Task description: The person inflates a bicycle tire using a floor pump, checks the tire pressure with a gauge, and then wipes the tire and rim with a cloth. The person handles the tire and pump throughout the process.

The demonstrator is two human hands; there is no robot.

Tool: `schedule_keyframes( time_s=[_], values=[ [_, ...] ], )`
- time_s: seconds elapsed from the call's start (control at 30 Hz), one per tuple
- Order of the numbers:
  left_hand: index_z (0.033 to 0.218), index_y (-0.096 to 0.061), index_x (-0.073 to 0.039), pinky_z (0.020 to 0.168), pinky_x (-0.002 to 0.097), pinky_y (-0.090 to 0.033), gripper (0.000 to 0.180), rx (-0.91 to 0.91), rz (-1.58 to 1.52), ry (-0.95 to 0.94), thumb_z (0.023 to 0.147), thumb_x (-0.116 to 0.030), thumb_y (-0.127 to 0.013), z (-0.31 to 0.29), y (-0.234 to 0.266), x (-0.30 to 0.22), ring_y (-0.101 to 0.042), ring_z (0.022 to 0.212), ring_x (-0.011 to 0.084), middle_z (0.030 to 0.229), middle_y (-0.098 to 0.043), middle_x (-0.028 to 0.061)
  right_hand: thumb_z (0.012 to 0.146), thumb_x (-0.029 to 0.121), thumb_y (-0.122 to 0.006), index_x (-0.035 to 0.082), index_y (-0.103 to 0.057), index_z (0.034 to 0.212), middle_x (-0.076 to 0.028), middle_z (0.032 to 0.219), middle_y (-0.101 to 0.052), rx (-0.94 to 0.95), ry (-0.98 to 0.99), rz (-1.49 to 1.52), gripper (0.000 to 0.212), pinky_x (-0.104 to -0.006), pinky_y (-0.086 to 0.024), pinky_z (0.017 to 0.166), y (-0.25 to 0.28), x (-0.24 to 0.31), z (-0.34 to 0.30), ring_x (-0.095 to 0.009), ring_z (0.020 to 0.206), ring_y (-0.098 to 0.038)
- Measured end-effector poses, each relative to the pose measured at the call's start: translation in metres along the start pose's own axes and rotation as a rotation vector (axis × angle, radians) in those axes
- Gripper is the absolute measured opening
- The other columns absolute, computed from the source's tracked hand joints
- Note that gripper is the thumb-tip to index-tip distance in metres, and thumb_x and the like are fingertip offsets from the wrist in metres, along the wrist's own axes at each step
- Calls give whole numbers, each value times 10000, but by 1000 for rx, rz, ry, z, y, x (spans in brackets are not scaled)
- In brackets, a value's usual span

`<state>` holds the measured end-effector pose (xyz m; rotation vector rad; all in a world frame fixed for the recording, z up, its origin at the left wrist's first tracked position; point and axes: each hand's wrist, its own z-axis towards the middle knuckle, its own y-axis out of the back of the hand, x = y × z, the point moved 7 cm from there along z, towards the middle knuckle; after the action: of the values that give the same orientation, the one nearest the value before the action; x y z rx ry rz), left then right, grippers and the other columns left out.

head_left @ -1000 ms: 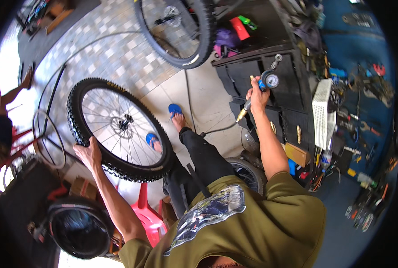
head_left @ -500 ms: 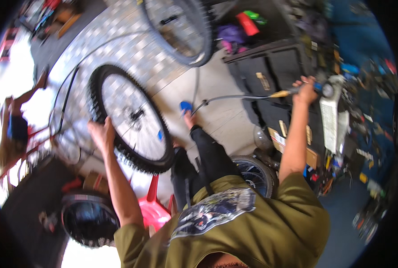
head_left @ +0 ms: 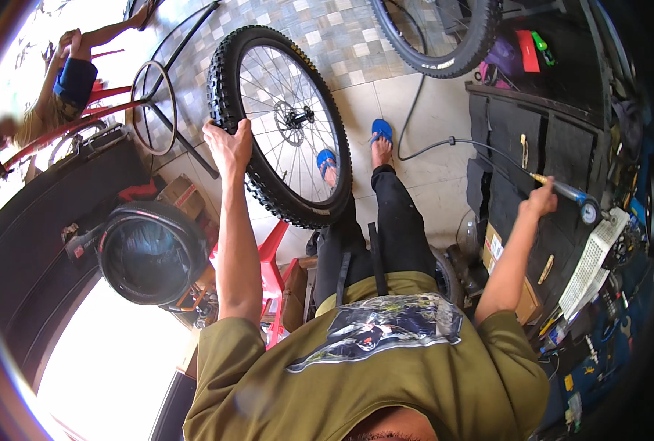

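Note:
My left hand [head_left: 229, 151] grips the knobbly black tyre of a bicycle wheel [head_left: 223, 92] at its left side. The wheel stands tilted in front of my legs, its spokes, hub and disc rotor [head_left: 289, 123] showing. Off to the right, my right hand [head_left: 540, 198] is closed around a tyre inflator [head_left: 577, 197] with a blue and silver body and a round gauge [head_left: 589, 213]. A grey air hose [head_left: 489, 147] runs from its brass fitting across the floor. The gauge end is beside a white perforated metal rack [head_left: 591, 264]; whether they touch, I cannot tell.
A second bicycle wheel [head_left: 444, 70] is at the far side. On the right stand black drawers [head_left: 514, 117] and a tool-laden bench [head_left: 599, 353]. A red plastic stool [head_left: 270, 275] and stacked tyres [head_left: 151, 253] are at the left; a person [head_left: 66, 81] sits beyond.
My view has swung, so the scene sits further right in the picture. Both sandalled feet now show. My hands still hold the wheel and the inflator.

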<state>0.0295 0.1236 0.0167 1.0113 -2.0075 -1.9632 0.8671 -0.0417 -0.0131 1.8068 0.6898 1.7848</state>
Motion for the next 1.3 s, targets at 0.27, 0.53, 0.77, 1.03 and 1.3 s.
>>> schedule_keyframes(
  time_s=[0.27, 0.53, 0.77, 1.03, 1.3],
  values=[
    [1412, -382, 127, 1083, 526, -440, 855, -8, -55, 87, 813, -379, -722, -29, 1, -14, -538, 1247, 495, 1320, -511, 355, 1001, 296, -687, 37, -738, 961, 2, 731, -651, 1738, -109, -109, 267, -255, -521, 517, -102, -44, -496, -127, 579, -647],
    [1418, -357, 126, 1073, 519, -436, 854, -58, -47, 78, 819, -353, -735, -69, 1, -5, -527, 1239, 486, 1318, -498, 347, 916, 563, -638, 55, -659, 573, -102, 541, -624, 2083, 611, -777, 613, -399, -532, 666, -132, -87, -641, -243, 542, -644],
    [1406, -375, 156, 1121, 509, -387, 826, -73, -116, 97, 804, -301, -710, -80, 7, -2, -491, 1262, 493, 1308, -506, 355, 873, 538, -755, 131, -653, 627, 15, 500, -554, 2110, 134, -1035, 487, -329, -380, 453, -124, -113, -647, -131, 453, -523],
    [1404, -377, 143, 1116, 512, -391, 800, -53, -164, 119, 808, -275, -708, -79, 8, 1, -488, 1267, 493, 1300, -508, 348, 894, 261, -744, 30, -699, 773, -24, 623, -633, 2173, -114, -960, 265, -287, -399, 409, -130, -131, -657, -108, 469, -532],
    [1399, -378, 135, 1088, 517, -410, 790, -98, -131, 95, 805, -261, -714, -80, 12, 21, -508, 1227, 498, 1277, -509, 348, 981, 350, -673, 61, -774, 1059, -24, 819, -685, 2306, 1, -972, 317, -291, -503, 480, -123, -93, -665, -115, 597, -612]
  ],
)
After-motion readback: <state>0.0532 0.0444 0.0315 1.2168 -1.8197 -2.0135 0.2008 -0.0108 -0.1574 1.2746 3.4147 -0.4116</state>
